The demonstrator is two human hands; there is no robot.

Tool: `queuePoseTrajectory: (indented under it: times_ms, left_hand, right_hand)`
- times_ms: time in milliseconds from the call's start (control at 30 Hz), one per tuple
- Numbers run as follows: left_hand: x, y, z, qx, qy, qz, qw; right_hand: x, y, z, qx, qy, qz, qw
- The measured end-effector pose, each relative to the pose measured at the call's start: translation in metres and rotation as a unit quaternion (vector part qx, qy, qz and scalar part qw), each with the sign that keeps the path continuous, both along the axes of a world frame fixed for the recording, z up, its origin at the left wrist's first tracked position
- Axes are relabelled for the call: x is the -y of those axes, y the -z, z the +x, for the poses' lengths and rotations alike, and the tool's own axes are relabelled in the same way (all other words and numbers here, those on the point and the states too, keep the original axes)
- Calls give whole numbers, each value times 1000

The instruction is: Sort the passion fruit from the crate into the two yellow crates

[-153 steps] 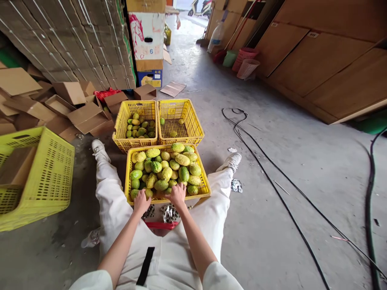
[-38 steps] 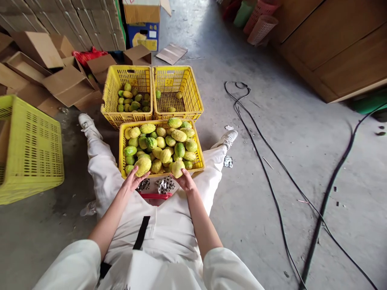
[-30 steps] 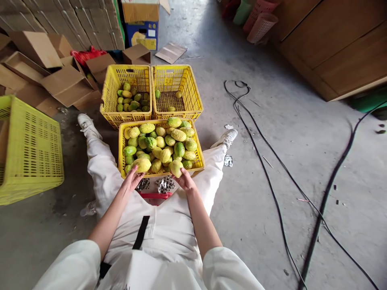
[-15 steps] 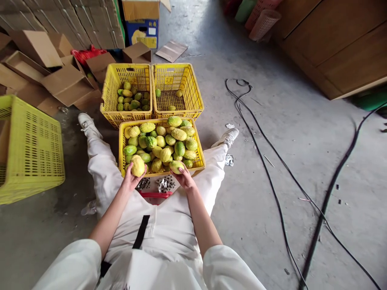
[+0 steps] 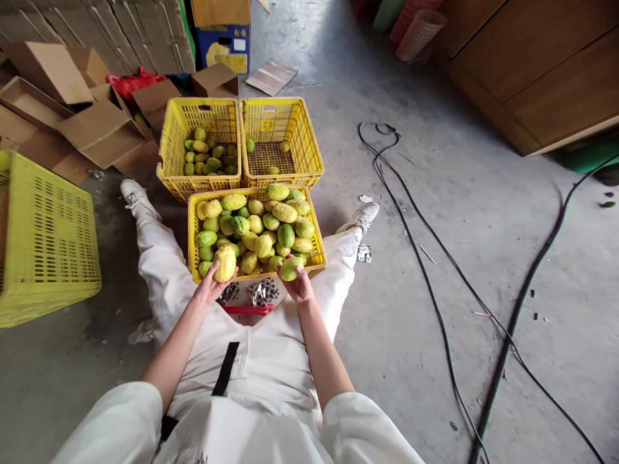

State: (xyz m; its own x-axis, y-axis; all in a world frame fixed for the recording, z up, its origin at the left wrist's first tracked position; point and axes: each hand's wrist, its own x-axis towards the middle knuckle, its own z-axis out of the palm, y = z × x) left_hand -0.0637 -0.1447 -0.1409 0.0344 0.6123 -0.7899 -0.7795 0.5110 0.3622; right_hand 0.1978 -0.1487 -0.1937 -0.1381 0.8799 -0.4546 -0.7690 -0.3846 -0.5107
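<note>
A plump yellow oval fruit [image 5: 225,264] rests upright in my left hand [image 5: 209,287], whose fingers are wrapped round its lower part. My right hand [image 5: 300,285] grips a greener oval fruit [image 5: 291,269] lying sideways. Both are held over the near edge of a shallow yellow crate [image 5: 319,260], which is heaped with similar yellow and green fruits [image 5: 264,245], some bumpy-skinned. The exact kind of fruit is unclear. This crate sits between my spread legs.
Beyond it stand two deeper yellow crates: the left crate [image 5: 165,151] holds many fruits, the right crate [image 5: 309,151] only a few. A yellow-green crate [image 5: 53,232] and cardboard boxes [image 5: 99,125] lie left. Black cables [image 5: 520,309] cross the floor at right.
The fruit in my left hand has turned more upright and shifted slightly right. My right hand's fruit is tilted differently and sits slightly farther right. The whole view has shifted a little.
</note>
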Motion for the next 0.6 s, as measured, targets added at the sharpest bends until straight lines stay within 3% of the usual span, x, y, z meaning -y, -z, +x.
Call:
queuePoseTrajectory:
  times_ms: [167,367,467,600]
  left_hand:
    - [2,-3,-1,27,59,18,998]
    - [2,10,-3,-2,94,-1,996]
    - [1,12,-2,-14,98,14,995]
    - [-2,8,-1,-40,58,-6,997]
  right_hand:
    - [1,-3,-1,-25,-25,-27,999]
    - [-2,6,1,10,-20,-30,999]
    - [-4,9,1,41,-8,-19,999]
    - [-4,6,-1,45,35,-32,998]
